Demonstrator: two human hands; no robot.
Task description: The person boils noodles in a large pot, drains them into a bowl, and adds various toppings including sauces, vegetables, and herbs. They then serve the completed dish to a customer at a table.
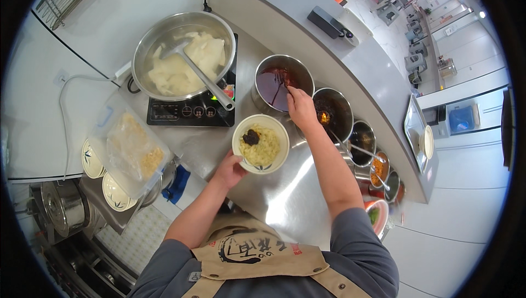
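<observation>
My left hand [229, 170] grips the rim and side of a cream bowl [283, 150]. In the bowl lies pale yellow, finely cut food [265, 150] with a dark brown dollop [250, 137] on it. My right hand [302, 106] reaches over a steel pot [303, 67] of reddish-brown liquid [269, 88], its fingers drawn together near the surface. Thin dark shapes show in the liquid by the fingertips; whether the hand holds a utensil is unclear. Beside my right forearm stands a second steel pot [347, 102] with dark contents.
At the left, a large steel pan [141, 65] of water and pale food, with a ladle [209, 86], sits on an induction cooker [193, 118]. Nearer me are a clear plastic box [139, 187] and stacked bowls [92, 160]. Several smaller pots [361, 129] line a raised grey ledge [283, 14].
</observation>
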